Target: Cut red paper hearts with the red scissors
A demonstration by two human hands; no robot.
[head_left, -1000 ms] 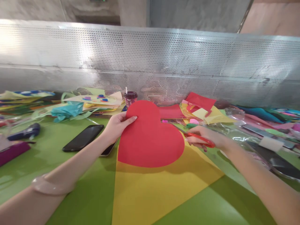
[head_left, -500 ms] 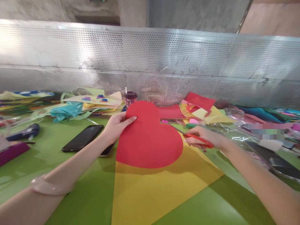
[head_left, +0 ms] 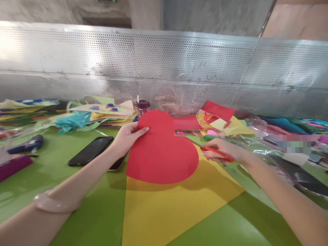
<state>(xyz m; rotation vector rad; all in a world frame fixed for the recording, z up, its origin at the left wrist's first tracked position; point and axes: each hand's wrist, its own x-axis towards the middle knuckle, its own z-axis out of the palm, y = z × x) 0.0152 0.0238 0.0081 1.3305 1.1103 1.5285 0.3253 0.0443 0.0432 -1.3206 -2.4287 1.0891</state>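
A large red paper heart (head_left: pixel 161 153) is held up in the middle of the view, tilted so its notch faces right. My left hand (head_left: pixel 128 138) pinches its left edge, thumb on the front and fingers behind. In my right hand (head_left: pixel 220 150) is a pair of scissors (head_left: pixel 216 153) with red handles. Their blades point left, close to the heart's notch and right lobe; whether they touch the paper I cannot tell. Below the heart a yellow sheet (head_left: pixel 164 212) lies on the green table (head_left: pixel 87 212).
Left of the heart lies a black phone (head_left: pixel 91 151), with a second phone (head_left: pixel 119 164) partly under my wrist. A dark lidded cup (head_left: pixel 142 107) with a straw stands behind. Coloured paper scraps (head_left: pixel 217 118) line the back, before a perforated metal panel (head_left: pixel 153 58). A purple object (head_left: pixel 15 167) sits far left.
The heart has shifted very slightly to the left at its lower edge and right lobe. Both hands and the scissors stay almost where they were.
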